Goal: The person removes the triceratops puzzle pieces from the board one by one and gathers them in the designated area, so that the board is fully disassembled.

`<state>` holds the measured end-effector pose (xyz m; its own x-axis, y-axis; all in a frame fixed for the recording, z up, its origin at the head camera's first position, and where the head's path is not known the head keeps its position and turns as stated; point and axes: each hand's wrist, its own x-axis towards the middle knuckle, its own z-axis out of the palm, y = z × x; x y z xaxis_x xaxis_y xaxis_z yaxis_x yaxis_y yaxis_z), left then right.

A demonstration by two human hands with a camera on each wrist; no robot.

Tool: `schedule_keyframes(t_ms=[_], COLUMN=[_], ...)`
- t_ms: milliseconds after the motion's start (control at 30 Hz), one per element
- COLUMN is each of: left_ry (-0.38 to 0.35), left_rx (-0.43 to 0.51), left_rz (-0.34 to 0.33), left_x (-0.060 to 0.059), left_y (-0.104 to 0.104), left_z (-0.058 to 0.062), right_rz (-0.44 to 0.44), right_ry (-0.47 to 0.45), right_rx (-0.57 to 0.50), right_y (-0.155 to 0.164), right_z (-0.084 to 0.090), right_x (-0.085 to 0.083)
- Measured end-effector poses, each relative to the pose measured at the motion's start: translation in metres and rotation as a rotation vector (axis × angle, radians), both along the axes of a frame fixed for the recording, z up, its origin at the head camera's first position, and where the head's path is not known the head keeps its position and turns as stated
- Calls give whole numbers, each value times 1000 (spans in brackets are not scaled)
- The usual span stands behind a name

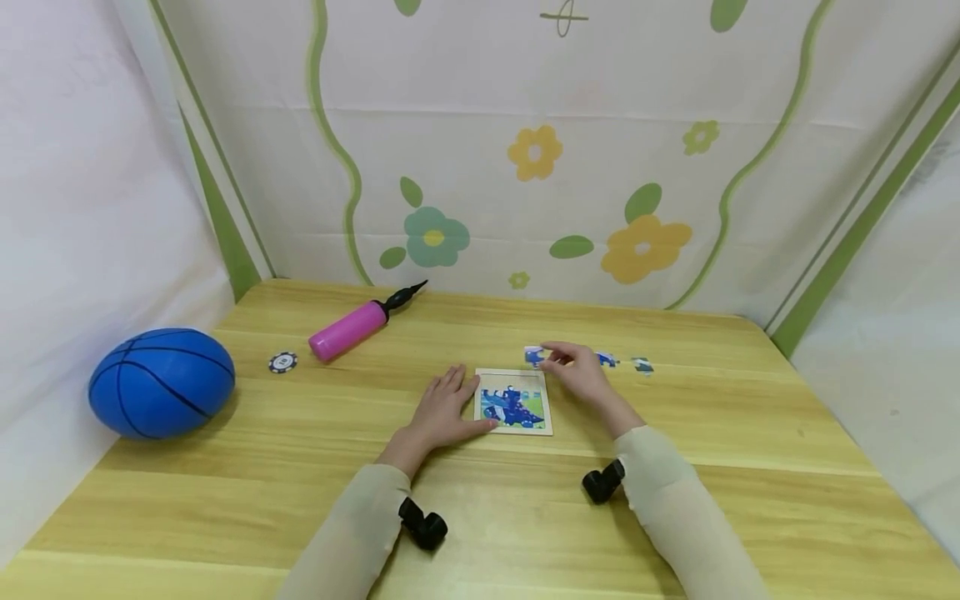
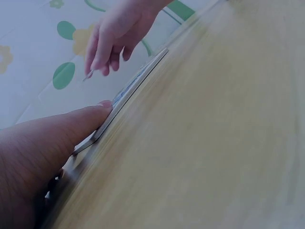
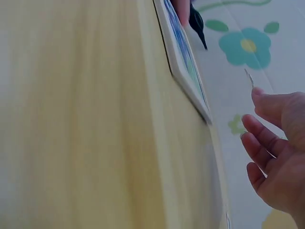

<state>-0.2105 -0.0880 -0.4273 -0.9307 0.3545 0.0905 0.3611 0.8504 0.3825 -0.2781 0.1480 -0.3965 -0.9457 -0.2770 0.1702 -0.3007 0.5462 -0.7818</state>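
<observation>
A small square jigsaw puzzle board [image 1: 545, 417] with a pale frame lies on the table, its lower part filled with blue and green pieces and its upper strip bare. My left hand [image 1: 444, 414] rests at the board's left side, fingers straight, the thumb on its near edge. Just beyond the board's far right corner, my right hand [image 1: 579, 372] pinches a blue and white puzzle piece [image 1: 533, 356] between thumb and fingers. In the right wrist view that puzzle piece [image 3: 249, 78] shows edge-on, raised off the table.
Loose puzzle pieces lie right of the right hand, among them a greenish piece [image 1: 642, 365]. Farther left are a pink hand pump [image 1: 349, 330] with a black nozzle, a poker chip [image 1: 282, 362] and a blue ball [image 1: 162, 383]. Patterned cloth [image 1: 480, 167] hangs behind the table.
</observation>
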Motion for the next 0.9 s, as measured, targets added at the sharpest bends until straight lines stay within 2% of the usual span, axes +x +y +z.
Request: schedule_keyframes(t_ms=[233,433,700,900], left_ry=[-1,-7,-25,-3], left_rx=[-7,-5,-13,-3], left_rz=[5,3,3,-4], left_x=[-1,0,-1,0], left_y=[-1,-1,0,-1], left_z=[-1,-1,-1,-2], right_rz=[-82,-86,-85,-86], right_ry=[3,38,-9,81], right_rx=[41,90,124,256], right_y=[41,63,70,65], right_z=[-7,-14,-24,-24], right_x=[-16,-26,-32,-32])
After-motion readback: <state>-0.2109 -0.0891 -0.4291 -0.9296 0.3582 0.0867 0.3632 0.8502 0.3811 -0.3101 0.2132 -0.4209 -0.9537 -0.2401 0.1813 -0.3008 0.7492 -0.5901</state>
